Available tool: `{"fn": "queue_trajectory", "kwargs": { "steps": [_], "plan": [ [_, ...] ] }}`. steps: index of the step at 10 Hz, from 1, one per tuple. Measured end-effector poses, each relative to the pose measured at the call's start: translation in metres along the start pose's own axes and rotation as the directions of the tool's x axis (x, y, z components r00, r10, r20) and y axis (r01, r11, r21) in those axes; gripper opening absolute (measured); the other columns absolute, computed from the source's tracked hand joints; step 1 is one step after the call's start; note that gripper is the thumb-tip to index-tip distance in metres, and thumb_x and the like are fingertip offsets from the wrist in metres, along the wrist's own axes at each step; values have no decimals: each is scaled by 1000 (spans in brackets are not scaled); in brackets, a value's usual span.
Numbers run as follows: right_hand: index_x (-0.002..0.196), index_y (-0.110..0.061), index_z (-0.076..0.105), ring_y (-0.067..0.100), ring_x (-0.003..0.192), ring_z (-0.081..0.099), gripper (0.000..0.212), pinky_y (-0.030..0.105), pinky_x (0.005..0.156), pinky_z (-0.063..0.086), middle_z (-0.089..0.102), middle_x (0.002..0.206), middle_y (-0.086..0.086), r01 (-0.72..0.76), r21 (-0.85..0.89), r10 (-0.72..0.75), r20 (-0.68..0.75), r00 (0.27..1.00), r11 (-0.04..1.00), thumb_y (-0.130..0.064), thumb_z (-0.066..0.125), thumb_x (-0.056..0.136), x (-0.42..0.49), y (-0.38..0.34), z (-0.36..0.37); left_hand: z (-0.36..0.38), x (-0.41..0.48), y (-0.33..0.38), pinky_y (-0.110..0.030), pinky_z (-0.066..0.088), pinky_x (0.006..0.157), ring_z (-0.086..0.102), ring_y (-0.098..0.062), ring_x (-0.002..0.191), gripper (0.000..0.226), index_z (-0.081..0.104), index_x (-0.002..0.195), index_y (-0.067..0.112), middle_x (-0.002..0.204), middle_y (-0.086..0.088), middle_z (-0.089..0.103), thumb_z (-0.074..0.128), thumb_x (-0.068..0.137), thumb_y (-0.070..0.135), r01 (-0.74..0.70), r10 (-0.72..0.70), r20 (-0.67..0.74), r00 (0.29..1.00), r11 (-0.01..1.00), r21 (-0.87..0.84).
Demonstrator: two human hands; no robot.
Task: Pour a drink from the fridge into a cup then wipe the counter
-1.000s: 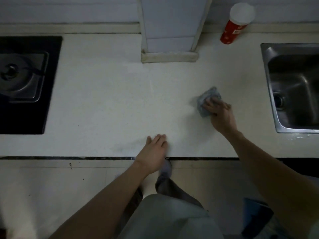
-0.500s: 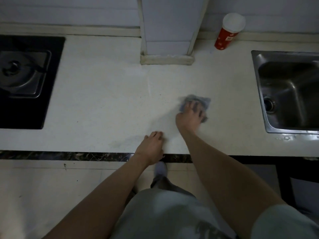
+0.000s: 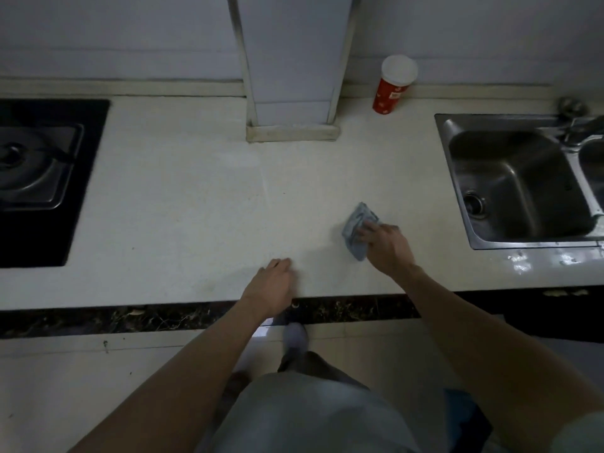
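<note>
The crumpled blue cloth (image 3: 357, 231) lies on the pale surface (image 3: 179, 223), between the sink (image 3: 519, 188) and the left hand (image 3: 271, 286), near the front edge. The right hand (image 3: 385, 245) presses it down: the fingers (image 3: 371, 228) lie across its right part, and the cloth sticks out past the fingertips to the left and below; the thumb is hidden. The left hand rests relaxed at the surface's front edge, grasping nothing, well apart from the cloth. A red cup (image 3: 392, 89) stands by the back wall.
</note>
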State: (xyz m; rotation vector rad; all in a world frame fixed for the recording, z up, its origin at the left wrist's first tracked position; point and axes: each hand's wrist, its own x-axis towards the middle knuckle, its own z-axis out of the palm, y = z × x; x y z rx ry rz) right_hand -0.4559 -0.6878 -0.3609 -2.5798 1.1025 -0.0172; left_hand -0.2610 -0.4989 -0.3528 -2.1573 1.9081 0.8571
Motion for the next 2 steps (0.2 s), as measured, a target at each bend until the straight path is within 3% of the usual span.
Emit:
{"fn": "queue_trajectory", "kwargs": {
  "steps": [1, 2],
  "plan": [
    [108, -11, 68, 29, 100, 61, 35, 35, 87, 46, 63, 102, 15, -225, -131, 247, 193, 949, 966, -21, 39, 93, 7, -33, -19, -8, 1, -2, -43, 42, 102, 42, -30, 127, 37, 56, 124, 2, 145, -13, 40, 50, 90, 12, 2, -2, 53, 999, 1000, 9],
    [108, -6, 65, 23, 84, 51, 29, 35, 77, 44, 52, 90, 13, -322, -152, 354, 298, 887, 934, -17, 42, 94, 14, -57, -36, -28, 2, -4, -36, 45, 88, 56, -32, 112, 24, 62, 107, 1, 124, -17, 58, 49, 90, 12, 41, -37, 68, 997, 997, -64]
  ]
}}
